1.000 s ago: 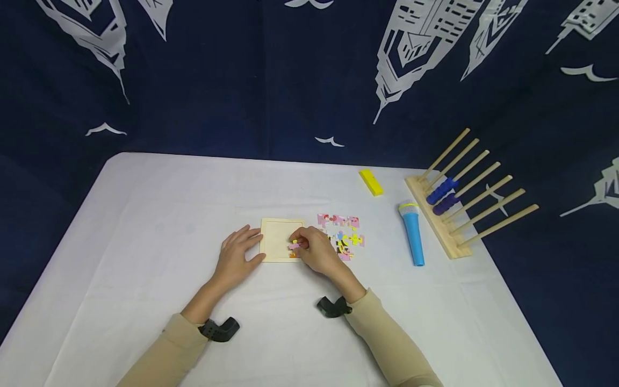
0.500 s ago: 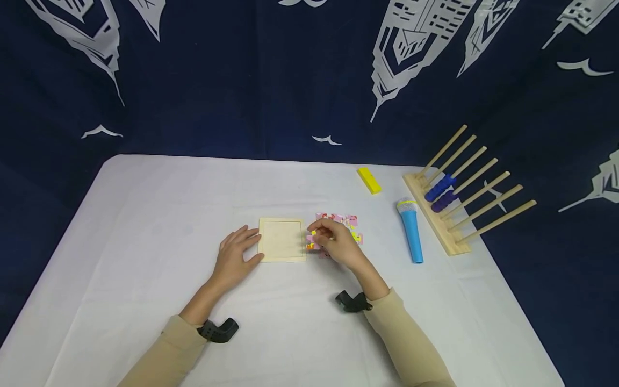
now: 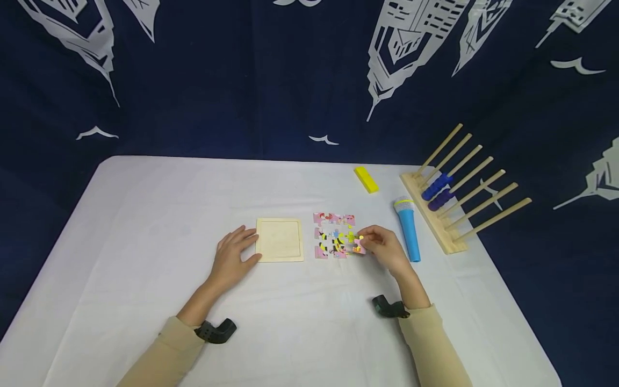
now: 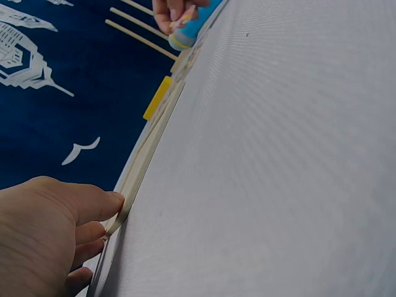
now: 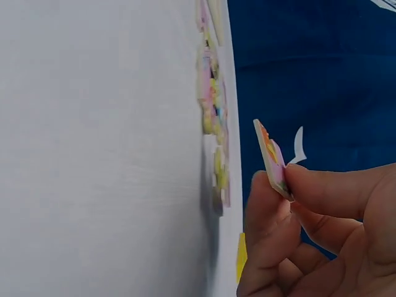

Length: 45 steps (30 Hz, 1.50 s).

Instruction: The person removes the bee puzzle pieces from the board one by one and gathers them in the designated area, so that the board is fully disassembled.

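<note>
A square wooden puzzle tray (image 3: 302, 242) with a raised rim lies flat on the table. My left hand (image 3: 235, 252) rests at its left edge, thumb and fingers fairly straight and touching the rim. Between thumb and fingers, my right hand (image 3: 384, 247) pinches a pink jigsaw piece (image 5: 272, 158), held above the table in the right wrist view. Several other jigsaw pieces (image 3: 321, 251), pink, yellow and black, lie in loose rows right of the tray. The held piece is at the right end of the lowest row in the head view.
A blue toy microphone (image 3: 409, 234) lies just right of my right hand. Behind it stands a wooden peg rack (image 3: 437, 220) with blue and purple beads. A yellow block (image 3: 366, 179) lies near the table's far edge. A dark blue patterned cloth (image 3: 217, 80) hangs behind.
My right hand has moved right with the jigsaw piece, from over the tray to the right end of the loose pieces. The left hand has stayed at the tray's left edge.
</note>
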Motion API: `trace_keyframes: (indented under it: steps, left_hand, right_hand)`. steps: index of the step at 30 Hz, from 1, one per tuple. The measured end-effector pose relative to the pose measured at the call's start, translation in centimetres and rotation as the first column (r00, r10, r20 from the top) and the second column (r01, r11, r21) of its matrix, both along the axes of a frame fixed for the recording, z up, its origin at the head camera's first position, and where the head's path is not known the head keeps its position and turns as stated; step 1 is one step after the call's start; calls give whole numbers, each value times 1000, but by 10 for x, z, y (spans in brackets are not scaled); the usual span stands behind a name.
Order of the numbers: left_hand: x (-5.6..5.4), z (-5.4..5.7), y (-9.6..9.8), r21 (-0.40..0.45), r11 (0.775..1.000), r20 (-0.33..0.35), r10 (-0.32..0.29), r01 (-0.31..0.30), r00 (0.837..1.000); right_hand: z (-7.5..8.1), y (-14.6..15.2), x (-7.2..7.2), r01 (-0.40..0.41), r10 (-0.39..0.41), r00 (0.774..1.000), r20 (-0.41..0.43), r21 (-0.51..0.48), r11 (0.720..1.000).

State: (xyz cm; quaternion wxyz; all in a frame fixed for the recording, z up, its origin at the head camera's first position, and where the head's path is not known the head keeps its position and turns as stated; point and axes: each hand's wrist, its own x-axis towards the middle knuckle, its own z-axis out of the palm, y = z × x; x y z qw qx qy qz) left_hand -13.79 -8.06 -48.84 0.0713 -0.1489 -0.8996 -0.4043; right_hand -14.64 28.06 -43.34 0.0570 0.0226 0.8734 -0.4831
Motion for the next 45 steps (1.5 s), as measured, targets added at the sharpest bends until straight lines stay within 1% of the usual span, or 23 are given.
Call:
trace_keyframes:
  steps: [5,9,15,25,33,39,45]
  left_hand:
    - [1,0,0,7,1000,-2,-3,3,1000]
    - [2,0,-1,3,1000,-7,-2,2,1000]
    - [1,1,-2,4,1000,-2,-5,5,1000]
    - [0,0,0,7,1000,-22,2,-2,1000]
    - [-1,1,-1,2,1000,-8,-7,7,1000]
    - [-1,0,0,9,1000,-13,-7,7,1000]
    - [0,-1,0,13,1000,-19,-5,5,1000]
  right_hand:
    - [-10,1,1,-18,16,999,37,49,999]
    - [-15,-2,1,-5,4,1000,15,98,995]
    - [-16,-8,2,33,-34,999,3,141,989]
    - [-14,-10,3,45,-39,999,-38,192,980]
    - [-17,-10,3,70,-50,995,-81,257,964]
    - [-19,-9,4,90,-65,993,-100,268,959]
    - [-20,-7,4,119,-88,987,-132,252,961]
